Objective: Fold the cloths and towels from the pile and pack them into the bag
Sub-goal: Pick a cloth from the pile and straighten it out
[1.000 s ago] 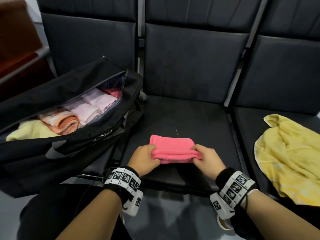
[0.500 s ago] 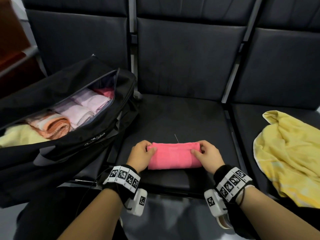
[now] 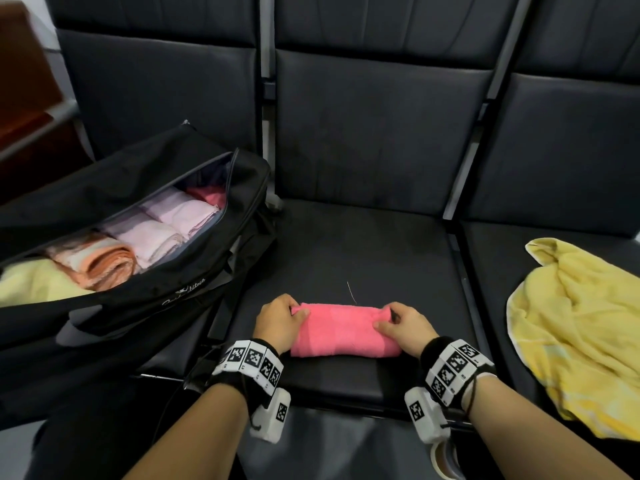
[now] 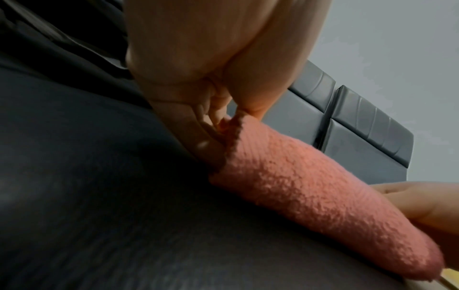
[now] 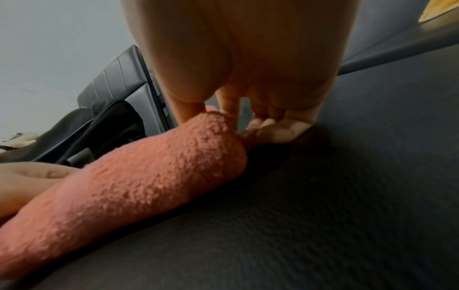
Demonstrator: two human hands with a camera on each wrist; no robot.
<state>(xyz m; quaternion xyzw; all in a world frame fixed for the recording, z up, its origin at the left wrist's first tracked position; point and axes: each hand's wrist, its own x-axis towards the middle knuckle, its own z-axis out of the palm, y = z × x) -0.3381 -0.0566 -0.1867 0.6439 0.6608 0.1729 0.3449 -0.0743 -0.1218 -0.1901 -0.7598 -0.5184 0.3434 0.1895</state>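
A folded pink cloth (image 3: 341,330) lies on the middle seat (image 3: 363,244) near its front edge. My left hand (image 3: 282,318) grips its left end, thumb on top; the left wrist view shows the cloth (image 4: 310,192) pinched at my left fingers (image 4: 211,125). My right hand (image 3: 398,323) pinches the right end, and the right wrist view shows the cloth (image 5: 139,180) held at that hand's fingertips (image 5: 268,127). The black bag (image 3: 180,282) stands open on the left seat with several folded cloths (image 3: 156,230) inside. A crumpled yellow towel (image 3: 571,330) lies on the right seat.
Dark seat backs (image 3: 374,126) rise behind all three seats. A metal divider (image 3: 460,278) runs between the middle and right seats. A loose thread (image 3: 351,292) lies just beyond the pink cloth. A brown piece of furniture (image 3: 24,64) stands at the far left.
The pink cloth has been folded over once more into a narrower bundle and pulled nearer the seat's front edge. Both hands stayed at its ends.
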